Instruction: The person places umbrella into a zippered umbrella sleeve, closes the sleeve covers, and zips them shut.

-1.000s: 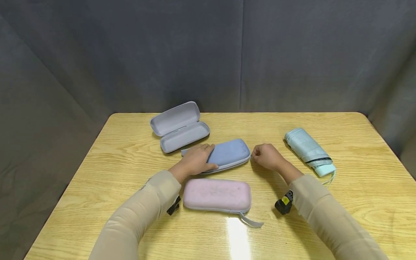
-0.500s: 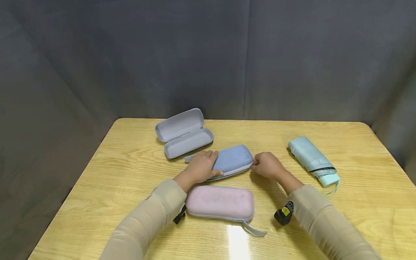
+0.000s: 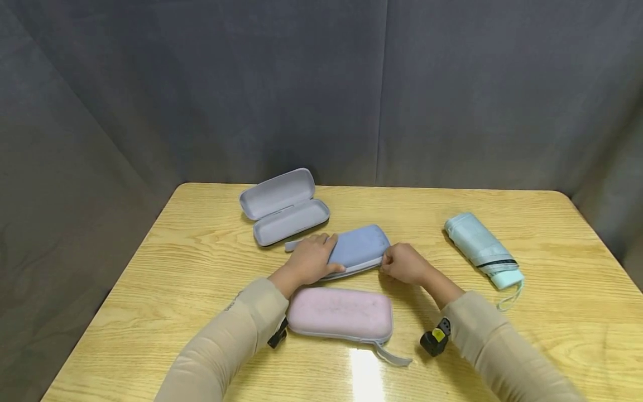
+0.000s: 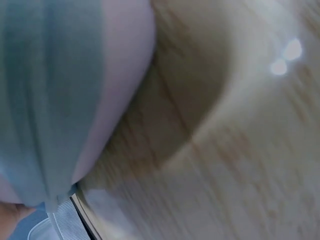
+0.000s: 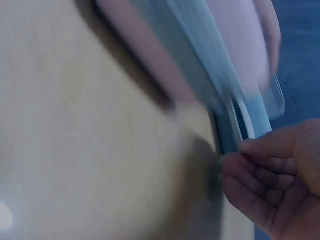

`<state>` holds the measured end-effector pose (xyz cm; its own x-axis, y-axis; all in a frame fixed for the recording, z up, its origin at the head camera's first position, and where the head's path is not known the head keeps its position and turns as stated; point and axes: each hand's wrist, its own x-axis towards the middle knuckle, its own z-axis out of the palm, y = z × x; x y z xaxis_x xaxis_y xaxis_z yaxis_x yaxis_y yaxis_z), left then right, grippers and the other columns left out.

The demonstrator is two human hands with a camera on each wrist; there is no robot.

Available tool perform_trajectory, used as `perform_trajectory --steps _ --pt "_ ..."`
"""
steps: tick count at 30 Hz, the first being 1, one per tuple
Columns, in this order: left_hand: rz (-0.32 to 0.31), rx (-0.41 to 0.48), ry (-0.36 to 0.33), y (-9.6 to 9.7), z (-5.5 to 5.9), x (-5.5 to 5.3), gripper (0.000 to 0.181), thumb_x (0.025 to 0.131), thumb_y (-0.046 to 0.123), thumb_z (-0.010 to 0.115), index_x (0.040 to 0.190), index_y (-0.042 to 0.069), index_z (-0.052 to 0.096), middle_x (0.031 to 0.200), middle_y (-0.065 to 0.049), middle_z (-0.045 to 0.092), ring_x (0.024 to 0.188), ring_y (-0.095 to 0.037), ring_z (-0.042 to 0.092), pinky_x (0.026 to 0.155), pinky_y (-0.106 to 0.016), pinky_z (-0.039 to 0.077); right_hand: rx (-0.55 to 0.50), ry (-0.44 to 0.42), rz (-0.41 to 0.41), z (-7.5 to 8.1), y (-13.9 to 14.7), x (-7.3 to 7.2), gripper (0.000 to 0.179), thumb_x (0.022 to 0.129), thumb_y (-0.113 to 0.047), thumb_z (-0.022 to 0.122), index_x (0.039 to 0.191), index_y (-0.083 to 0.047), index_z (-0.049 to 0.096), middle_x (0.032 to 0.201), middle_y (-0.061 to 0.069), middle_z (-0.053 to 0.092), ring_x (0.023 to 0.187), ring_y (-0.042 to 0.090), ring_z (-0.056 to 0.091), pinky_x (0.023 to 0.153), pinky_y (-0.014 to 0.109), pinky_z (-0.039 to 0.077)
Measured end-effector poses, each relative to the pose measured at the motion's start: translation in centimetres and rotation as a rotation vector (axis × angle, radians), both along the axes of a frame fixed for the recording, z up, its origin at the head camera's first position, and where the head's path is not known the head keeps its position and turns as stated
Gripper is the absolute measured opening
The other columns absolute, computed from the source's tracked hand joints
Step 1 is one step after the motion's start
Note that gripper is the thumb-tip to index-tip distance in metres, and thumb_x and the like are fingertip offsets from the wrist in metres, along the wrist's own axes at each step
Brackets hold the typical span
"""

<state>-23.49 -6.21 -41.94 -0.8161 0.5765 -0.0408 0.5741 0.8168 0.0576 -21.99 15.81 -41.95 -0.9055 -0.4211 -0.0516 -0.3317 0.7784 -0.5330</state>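
A blue zippered hard case (image 3: 359,245) lies mid-table with its grey loop pointing left. My left hand (image 3: 308,259) grips its left part from above, thumb along the near side and fingers toward the far edge. At the case's near right corner, my right hand (image 3: 404,263) pinches at the zipper; the right wrist view shows thumb and finger together on it and a narrow dark gap along the light zipper band (image 5: 245,120). The small pull itself is hidden by the fingertips. Just in front lies a closed pink zippered case (image 3: 341,312), its grey strap at the right.
An open grey glasses case (image 3: 291,220) stands behind the left hand, lid tipped back. To the right lies a folded mint umbrella (image 3: 479,245) with a wrist cord. The wooden table (image 3: 166,279) ends at a dark grey curtain (image 3: 281,84).
My right hand has moved from beside the case's right end round to its near right corner, along the zipper. My left hand keeps its hold. The head view has shifted slightly.
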Motion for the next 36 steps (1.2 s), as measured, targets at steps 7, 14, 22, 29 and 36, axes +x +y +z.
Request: perform_trajectory --steps 7,14,22,29,36 --pt "-0.011 0.03 0.038 0.6 -0.3 0.2 0.073 0.08 0.053 0.049 0.13 0.001 0.036 0.123 -0.018 0.044 0.113 -0.028 0.04 0.093 -0.036 0.031 -0.048 -0.047 0.079 -0.5 -1.2 0.3 0.016 0.076 0.0 0.057 0.06 -0.006 0.057 0.05 -0.004 0.05 0.047 0.008 0.044 0.046 0.022 0.038" --pt "-0.002 0.02 -0.003 0.5 -0.2 0.1 0.075 0.08 0.052 0.049 0.132 0.0 0.031 0.126 -0.02 0.041 0.115 -0.031 0.038 0.093 -0.038 0.03 -0.157 -0.177 0.027 -0.8 -0.8 -0.3 0.017 0.08 0.001 0.054 0.063 -0.001 0.059 0.059 0.003 0.058 0.053 0.013 0.056 0.049 0.024 0.045" --pt "-0.07 0.059 -0.141 -0.8 0.7 -0.5 0.078 0.078 0.047 0.055 0.134 0.002 0.026 0.134 -0.017 0.03 0.121 -0.028 0.03 0.098 -0.034 0.024 -0.273 -0.186 -0.043 -0.9 -0.5 -0.9 0.017 0.082 0.002 0.051 0.07 0.002 0.062 0.064 0.006 0.06 0.057 0.015 0.057 0.05 0.027 0.047" --pt "-0.17 0.103 -0.186 -0.9 1.2 -0.8 0.079 0.076 0.046 0.057 0.135 0.003 0.027 0.139 -0.014 0.02 0.126 -0.023 0.021 0.099 -0.03 0.021 -0.269 -0.15 -0.1 -1.0 0.2 -1.7 0.015 0.082 0.002 0.051 0.074 0.003 0.063 0.067 0.008 0.061 0.06 0.016 0.058 0.053 0.027 0.047" --pt "-0.225 0.063 -0.185 -0.7 1.4 -0.7 0.084 0.072 0.048 0.061 0.136 0.006 0.025 0.141 -0.014 0.015 0.126 -0.024 0.018 0.099 -0.031 0.021 -0.302 -0.176 -0.155 -1.0 0.9 -2.4 0.014 0.083 0.003 0.05 0.076 0.006 0.062 0.072 0.011 0.061 0.062 0.017 0.058 0.055 0.028 0.048"
